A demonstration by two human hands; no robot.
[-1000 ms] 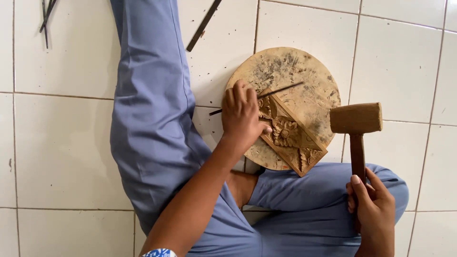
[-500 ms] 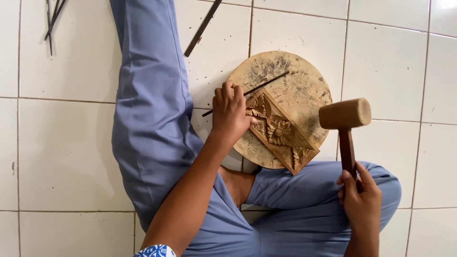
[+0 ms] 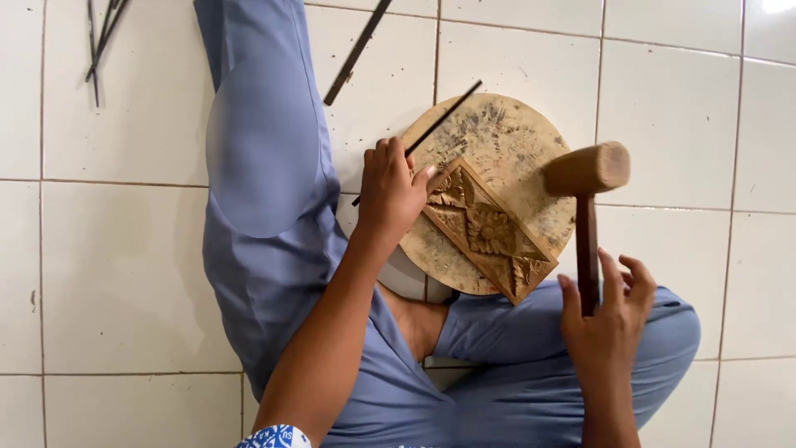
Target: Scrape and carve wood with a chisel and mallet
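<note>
A carved wooden panel (image 3: 485, 230) with a flower pattern lies diagonally on a round wooden block (image 3: 506, 149). My left hand (image 3: 391, 192) rests at the panel's upper left end and grips a thin dark chisel (image 3: 444, 120) that slants up and to the right. To the right, my right hand (image 3: 609, 311) grips the handle of a wooden mallet (image 3: 587, 170), whose head hangs over the block's right edge, apart from the chisel.
I sit on a white tiled floor (image 3: 108, 274) with my legs in blue trousers (image 3: 265, 191) around the block. Several thin metal tools (image 3: 99, 37) lie at the top left, and another dark tool (image 3: 356, 54) lies above my left knee.
The chisel has swung from lying almost flat across the block to a steeper slant. The mallet head has come left, over the block's edge. The carved panel shows more fully.
</note>
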